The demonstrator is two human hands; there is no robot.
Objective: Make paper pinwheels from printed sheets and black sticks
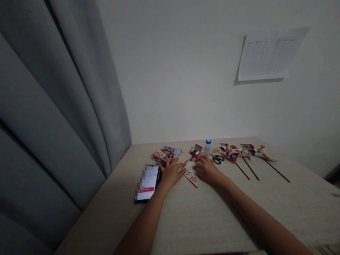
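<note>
Between my hands a printed piece of white and red paper (190, 174) lies on the table, narrowing to a point towards me. My left hand (171, 172) rests at its left edge with the fingers spread and the tips touching or very near the paper. On the other side my right hand (207, 170) lies low over the right edge, fingers stretched out and palm down. What is under its fingertips is hidden. A phone (147, 184) with a lit screen lies just left of my left wrist. Black-handled scissors (218, 159) lie beyond my right hand.
Colourful printed leaflets (166, 153) lie behind my left hand. A small open red box (195, 151) and a blue-capped bottle (207, 147) stand near the wall. Several paper pinwheels (233, 152) on dark sticks lie at the right. A grey curtain (79, 88) borders the table's left.
</note>
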